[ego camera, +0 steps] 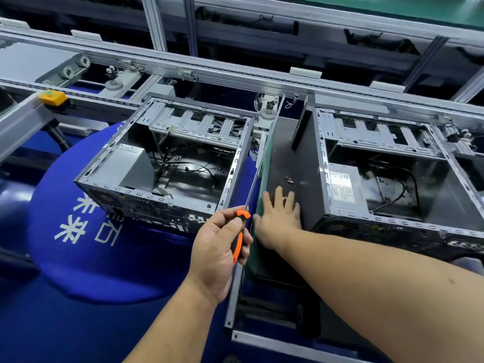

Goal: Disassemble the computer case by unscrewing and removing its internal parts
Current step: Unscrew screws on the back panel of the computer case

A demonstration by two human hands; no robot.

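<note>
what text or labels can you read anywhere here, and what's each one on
"未来" in white characters, on the round blue mat under the left open grey metal computer case.
"石" in white outline, beside it on the same mat; further characters are hidden by the case.
White sticker on the power supply in the right open grey metal computer case: print too small to read.

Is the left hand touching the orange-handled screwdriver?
Touching. The head view shows the left hand gripping the screwdriver, fingers and thumb wrapped around its handle.
</note>
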